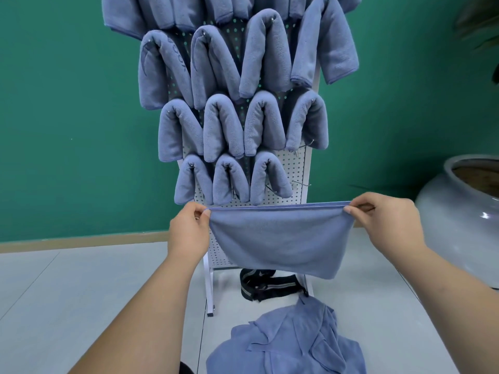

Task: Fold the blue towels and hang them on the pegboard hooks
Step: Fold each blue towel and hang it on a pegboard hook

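Head view: blue towel (280,238) is held up in the air, straight in front of the lower part of the pegboard (293,168); can't tell whether it touches the board. Left hand (189,228) pinches the towel's top left corner between thumb and fingers. Right hand (383,220) pinches the top right corner the same way. Top edge is pulled taut and level between them. It shows two layers, so the towel is doubled over. The rest hangs slack below, sagging lower on the right side.

Pegboard is white, perforated, upright on a white frame standing on the floor (81,292). Hung towels (224,125) cover most of it — folded and draped in rows, each one an upside-down U. Lowest row has three, on the board's left and middle. Right of that row the board is bare, with a couple of empty hooks (301,182) sticking out.

At the foot of the pegboard, nearer the person, a pile of towels (286,344) lies crumpled on the floor, unfolded. Between pile and frame — a black strap (267,284) with grey stripes. Right of the pegboard, a big grey pot (459,211). Behind the pegboard, green wall (67,117).
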A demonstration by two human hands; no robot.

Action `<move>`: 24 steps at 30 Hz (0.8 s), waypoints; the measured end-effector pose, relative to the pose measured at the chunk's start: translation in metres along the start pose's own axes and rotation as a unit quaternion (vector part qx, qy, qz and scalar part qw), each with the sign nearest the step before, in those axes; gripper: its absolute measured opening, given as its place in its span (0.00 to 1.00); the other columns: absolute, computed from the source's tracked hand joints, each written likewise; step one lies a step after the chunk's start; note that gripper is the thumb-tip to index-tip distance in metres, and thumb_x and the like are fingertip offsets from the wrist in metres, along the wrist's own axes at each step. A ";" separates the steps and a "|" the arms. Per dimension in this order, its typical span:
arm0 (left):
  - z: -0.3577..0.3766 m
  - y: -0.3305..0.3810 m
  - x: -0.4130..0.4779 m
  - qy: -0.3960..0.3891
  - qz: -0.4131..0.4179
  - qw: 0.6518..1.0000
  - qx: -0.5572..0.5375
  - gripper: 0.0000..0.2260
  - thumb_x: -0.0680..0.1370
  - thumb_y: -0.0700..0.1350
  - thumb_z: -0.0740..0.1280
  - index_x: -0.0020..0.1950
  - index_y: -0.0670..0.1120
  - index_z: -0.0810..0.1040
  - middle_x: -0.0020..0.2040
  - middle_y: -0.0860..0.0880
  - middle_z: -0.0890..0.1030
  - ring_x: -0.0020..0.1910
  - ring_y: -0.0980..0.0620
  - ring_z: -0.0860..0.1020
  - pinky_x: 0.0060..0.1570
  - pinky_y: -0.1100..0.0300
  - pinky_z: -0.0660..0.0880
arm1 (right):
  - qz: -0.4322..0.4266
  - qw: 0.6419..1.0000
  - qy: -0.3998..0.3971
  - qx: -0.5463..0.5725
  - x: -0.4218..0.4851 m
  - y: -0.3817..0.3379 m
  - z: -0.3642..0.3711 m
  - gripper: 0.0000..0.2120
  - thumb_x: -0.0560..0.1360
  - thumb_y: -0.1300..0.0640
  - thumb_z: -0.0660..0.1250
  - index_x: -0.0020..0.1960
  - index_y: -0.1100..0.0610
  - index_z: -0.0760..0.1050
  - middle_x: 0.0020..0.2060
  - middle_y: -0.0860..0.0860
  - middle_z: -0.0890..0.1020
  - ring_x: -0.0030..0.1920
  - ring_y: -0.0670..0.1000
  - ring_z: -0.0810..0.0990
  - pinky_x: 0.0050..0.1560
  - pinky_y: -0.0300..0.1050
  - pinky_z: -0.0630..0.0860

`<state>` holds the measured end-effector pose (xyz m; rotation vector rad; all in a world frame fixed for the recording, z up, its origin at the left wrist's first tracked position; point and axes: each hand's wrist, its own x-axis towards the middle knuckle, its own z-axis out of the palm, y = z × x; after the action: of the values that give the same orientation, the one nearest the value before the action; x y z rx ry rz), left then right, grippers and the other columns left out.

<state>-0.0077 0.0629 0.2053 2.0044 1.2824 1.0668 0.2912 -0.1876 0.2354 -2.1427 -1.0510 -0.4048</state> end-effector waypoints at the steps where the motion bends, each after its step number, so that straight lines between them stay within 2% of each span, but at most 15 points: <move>1: 0.001 0.004 -0.001 0.005 -0.011 1.000 -0.029 0.04 0.85 0.46 0.65 0.52 0.49 0.78 0.44 0.55 0.80 0.45 0.51 0.79 0.47 0.56 0.70 | -0.006 1.000 0.002 -0.005 0.001 0.000 0.002 0.06 0.76 0.50 0.77 0.51 0.47 0.85 0.38 0.44 0.86 0.40 0.52 0.85 0.43 0.52 0.81; 3: 0.001 0.011 -0.002 0.012 -0.037 0.995 -0.090 0.06 0.86 0.47 0.63 0.55 0.47 0.76 0.47 0.54 0.80 0.48 0.51 0.78 0.48 0.56 0.71 | -0.034 0.999 -0.006 -0.038 0.003 0.003 0.007 0.11 0.78 0.52 0.74 0.60 0.51 0.84 0.42 0.48 0.86 0.43 0.56 0.84 0.46 0.54 0.81; 6: 0.001 0.018 -0.004 0.017 -0.066 0.982 -0.179 0.08 0.86 0.49 0.62 0.57 0.47 0.77 0.50 0.51 0.81 0.48 0.52 0.79 0.47 0.58 0.73 | -0.046 0.998 -0.029 -0.043 0.006 0.001 0.012 0.06 0.81 0.54 0.70 0.53 0.53 0.84 0.43 0.50 0.82 0.47 0.57 0.79 0.48 0.51 0.76; 8: -0.001 0.019 -0.003 0.027 -0.087 0.968 -0.234 0.08 0.86 0.50 0.63 0.56 0.48 0.79 0.51 0.50 0.83 0.47 0.53 0.80 0.49 0.56 0.76 | 0.028 0.995 -0.061 0.072 0.006 -0.001 0.011 0.06 0.82 0.52 0.68 0.49 0.51 0.83 0.47 0.50 0.82 0.48 0.56 0.79 0.50 0.51 0.75; 9: -0.002 0.018 -0.002 0.033 -0.098 0.961 -0.255 0.08 0.86 0.50 0.63 0.55 0.49 0.80 0.51 0.49 0.84 0.47 0.54 0.80 0.50 0.55 0.78 | 0.078 0.981 -0.081 0.159 0.007 -0.001 0.010 0.08 0.83 0.50 0.68 0.48 0.51 0.82 0.48 0.50 0.84 0.49 0.57 0.81 0.52 0.53 0.77; 12: -0.004 0.019 0.000 0.049 -0.117 0.946 -0.298 0.08 0.86 0.49 0.65 0.52 0.49 0.83 0.50 0.51 0.85 0.46 0.55 0.81 0.52 0.53 0.78 | 0.172 0.903 -0.112 0.378 0.007 -0.005 0.004 0.15 0.82 0.44 0.70 0.49 0.56 0.84 0.49 0.54 0.87 0.49 0.61 0.84 0.60 0.63 0.81; 14: -0.005 0.022 0.001 0.055 -0.122 0.939 -0.316 0.08 0.85 0.49 0.66 0.51 0.49 0.84 0.47 0.53 0.85 0.43 0.56 0.79 0.49 0.55 0.77 | 0.186 0.876 -0.094 0.436 0.008 -0.010 -0.001 0.18 0.81 0.42 0.70 0.48 0.58 0.84 0.45 0.56 0.85 0.43 0.56 0.80 0.52 0.62 0.81; 16: -0.005 0.023 0.002 0.054 -0.140 0.933 -0.326 0.10 0.85 0.50 0.67 0.51 0.48 0.85 0.45 0.54 0.84 0.42 0.55 0.77 0.47 0.56 0.75 | 0.195 0.865 -0.072 0.457 0.008 -0.017 -0.006 0.19 0.81 0.42 0.70 0.48 0.59 0.83 0.41 0.56 0.81 0.40 0.53 0.75 0.42 0.53 0.75; 19: 0.000 0.022 0.001 0.035 -0.182 0.931 -0.315 0.14 0.84 0.51 0.66 0.48 0.44 0.84 0.43 0.50 0.80 0.42 0.52 0.74 0.46 0.54 0.73 | 0.216 0.859 -0.041 0.462 0.007 -0.022 -0.006 0.20 0.80 0.42 0.72 0.47 0.60 0.83 0.37 0.52 0.78 0.36 0.51 0.70 0.38 0.46 0.67; 21: 0.007 0.022 -0.004 0.023 -0.201 0.933 -0.299 0.13 0.85 0.49 0.66 0.46 0.44 0.83 0.44 0.49 0.80 0.42 0.50 0.73 0.46 0.54 0.72 | 0.239 0.860 -0.014 0.451 0.005 -0.024 -0.001 0.17 0.79 0.44 0.74 0.44 0.58 0.83 0.37 0.47 0.82 0.34 0.47 0.73 0.41 0.44 0.70; 24: 0.016 0.027 -0.013 0.024 -0.195 0.942 -0.271 0.10 0.84 0.46 0.68 0.44 0.46 0.83 0.44 0.50 0.83 0.43 0.50 0.76 0.48 0.56 0.74 | 0.259 0.865 0.020 0.428 0.002 -0.027 0.009 0.13 0.77 0.46 0.77 0.43 0.56 0.85 0.43 0.47 0.87 0.41 0.45 0.80 0.49 0.45 0.76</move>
<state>0.0156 0.0401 0.2127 1.2616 1.1787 1.1211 0.2710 -0.1694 0.2424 -1.4829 -0.4371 0.2517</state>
